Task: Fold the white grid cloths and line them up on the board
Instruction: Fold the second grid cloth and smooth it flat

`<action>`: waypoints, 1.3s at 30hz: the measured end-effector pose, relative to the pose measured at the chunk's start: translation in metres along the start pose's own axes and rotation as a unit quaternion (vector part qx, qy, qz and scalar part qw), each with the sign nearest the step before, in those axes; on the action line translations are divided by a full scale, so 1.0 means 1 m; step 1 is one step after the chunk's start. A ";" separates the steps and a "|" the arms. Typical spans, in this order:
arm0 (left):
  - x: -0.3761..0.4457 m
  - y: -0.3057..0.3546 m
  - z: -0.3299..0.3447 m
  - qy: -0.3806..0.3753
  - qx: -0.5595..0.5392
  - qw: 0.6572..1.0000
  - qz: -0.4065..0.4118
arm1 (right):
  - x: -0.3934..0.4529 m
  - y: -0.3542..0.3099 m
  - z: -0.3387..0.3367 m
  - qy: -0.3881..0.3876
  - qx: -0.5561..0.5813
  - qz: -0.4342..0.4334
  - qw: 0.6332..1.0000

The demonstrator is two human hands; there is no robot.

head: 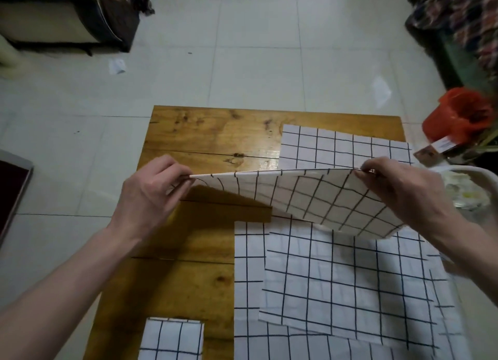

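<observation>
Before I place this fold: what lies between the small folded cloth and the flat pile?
Head view: only bare wooden board separates the small folded cloth from the flat pile.

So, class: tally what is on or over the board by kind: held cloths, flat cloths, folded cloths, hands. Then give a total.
Held cloth: 1
Flat cloths: 3
Folded cloth: 1
Hands, left hand and right hand: 2
Total: 7

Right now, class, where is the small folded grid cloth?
The folded cloth lies at the wooden board's near edge, bottom centre-left, left of the flat unfolded cloths.
</observation>
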State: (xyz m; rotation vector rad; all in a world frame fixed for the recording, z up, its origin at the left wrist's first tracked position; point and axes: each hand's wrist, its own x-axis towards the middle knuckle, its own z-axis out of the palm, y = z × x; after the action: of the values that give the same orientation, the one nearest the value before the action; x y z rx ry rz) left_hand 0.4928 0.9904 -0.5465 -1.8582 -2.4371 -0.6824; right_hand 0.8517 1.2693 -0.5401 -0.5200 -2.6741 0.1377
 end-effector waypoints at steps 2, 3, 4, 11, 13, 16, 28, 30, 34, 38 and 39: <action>-0.006 -0.006 0.002 -0.012 0.004 1.000 0.001 | -0.007 0.003 0.000 -0.025 0.000 -0.045 0.999; -0.010 -0.007 0.003 -0.019 0.006 1.000 0.001 | -0.011 0.006 0.002 -0.041 0.001 -0.062 0.997; -0.014 -0.008 0.005 -0.026 0.007 1.000 -0.002 | -0.015 0.010 0.004 -0.060 0.000 -0.074 0.995; -0.006 -0.009 0.000 -0.029 0.015 0.999 -0.002 | -0.009 0.023 0.002 -0.083 -0.015 0.003 0.996; 0.006 -0.007 -0.007 -0.015 0.019 1.000 0.002 | 0.001 0.018 -0.008 -0.038 -0.027 0.020 0.999; 0.015 -0.005 -0.017 0.012 0.025 1.000 0.001 | 0.006 0.012 -0.025 0.022 -0.061 0.036 0.997; -0.059 0.003 0.028 -0.048 0.046 0.998 -0.003 | -0.112 -0.019 0.022 -0.042 -0.033 0.067 0.996; -0.071 0.006 0.046 -0.092 0.055 0.994 -0.029 | -0.130 -0.024 0.039 -0.071 -0.029 0.086 0.993; -0.090 0.016 0.076 -0.166 0.087 0.978 -0.087 | -0.154 -0.034 0.059 -0.100 -0.023 0.147 0.984; -0.099 0.029 0.081 -0.211 0.125 0.957 -0.152 | -0.167 -0.035 0.069 -0.098 -0.021 0.175 0.979; -0.099 0.034 0.078 -0.224 0.138 0.950 -0.171 | -0.169 -0.036 0.068 -0.098 -0.021 0.180 0.979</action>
State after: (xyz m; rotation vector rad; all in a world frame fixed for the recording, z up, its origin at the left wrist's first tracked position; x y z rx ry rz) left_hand 0.5734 0.9325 -0.6311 -1.6380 -2.9761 0.1141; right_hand 0.9539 1.1711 -0.6597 -1.0509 -2.7478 0.2479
